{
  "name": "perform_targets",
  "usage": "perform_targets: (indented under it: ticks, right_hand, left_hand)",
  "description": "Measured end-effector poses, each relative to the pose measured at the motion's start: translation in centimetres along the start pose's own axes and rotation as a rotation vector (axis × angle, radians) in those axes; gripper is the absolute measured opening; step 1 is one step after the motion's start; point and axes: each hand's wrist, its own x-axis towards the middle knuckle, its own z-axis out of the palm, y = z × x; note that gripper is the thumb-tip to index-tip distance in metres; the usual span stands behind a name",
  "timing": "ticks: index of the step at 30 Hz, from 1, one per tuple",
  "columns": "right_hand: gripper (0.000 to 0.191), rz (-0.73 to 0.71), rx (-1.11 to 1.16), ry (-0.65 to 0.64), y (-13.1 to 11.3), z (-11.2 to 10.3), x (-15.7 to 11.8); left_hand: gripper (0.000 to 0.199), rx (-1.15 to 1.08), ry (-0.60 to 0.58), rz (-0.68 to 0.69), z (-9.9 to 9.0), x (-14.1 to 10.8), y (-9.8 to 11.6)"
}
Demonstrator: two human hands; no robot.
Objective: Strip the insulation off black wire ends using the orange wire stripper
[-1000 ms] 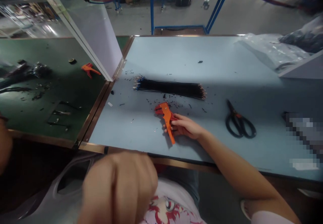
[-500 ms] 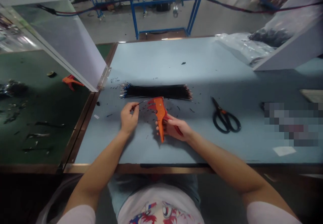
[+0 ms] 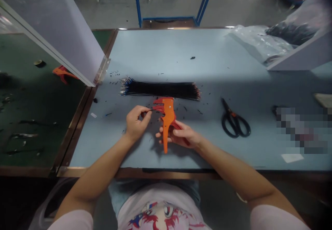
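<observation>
Both forearms come in over the near edge of a pale blue counter (image 3: 207, 60) and angle inward, so the hands sit close together, just apart, at mid-counter. Left hand (image 3: 135, 123): wrist bent, fingers curled, thumb and forefinger pinched on a thin black wire (image 3: 148, 110), its end at the upper jaw of the tool. Right hand (image 3: 178, 135): palm turned up, fingers wrapped around the grip of an orange plastic wire stripper (image 3: 168, 117), which stands upright in the hand, jaws away from the body, handle toward the person.

Just beyond the hands lies a long bundle of black wires (image 3: 160, 90), laid flat, with blue-tipped ends toward the left hand and bare ends past the right. Black scraps of wire insulation (image 3: 185, 108) are scattered around the hands (the thickest scatter is near the tool).

Right of the right hand: black-handled scissors (image 3: 234, 119), closed, lying flat. Well beyond it, a crumpled clear plastic bag (image 3: 255, 43) lies on the counter; a dark mass (image 3: 292, 33) at its far end is too blurred to identify.
</observation>
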Motion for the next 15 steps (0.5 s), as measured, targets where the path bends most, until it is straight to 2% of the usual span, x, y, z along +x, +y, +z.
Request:
perform_targets:
  ticks: [4,8,15]
  right_hand:
    - [0.049,0.037,0.045,-0.025,0.0,0.3,-0.2]
    - [0.047,0.034,0.050,-0.015,-0.3,0.4,-0.2]
    - [0.042,0.011,0.038,-0.097,-0.7,0.6,-0.4]
  left_hand:
    - [0.007,-0.009,-0.099,0.088,-0.2,-0.1,0.5]
    - [0.009,-0.060,-0.183,0.100,0.1,-0.5,0.6]
    - [0.009,-0.177,-0.159,0.084,0.6,-1.1,0.9]
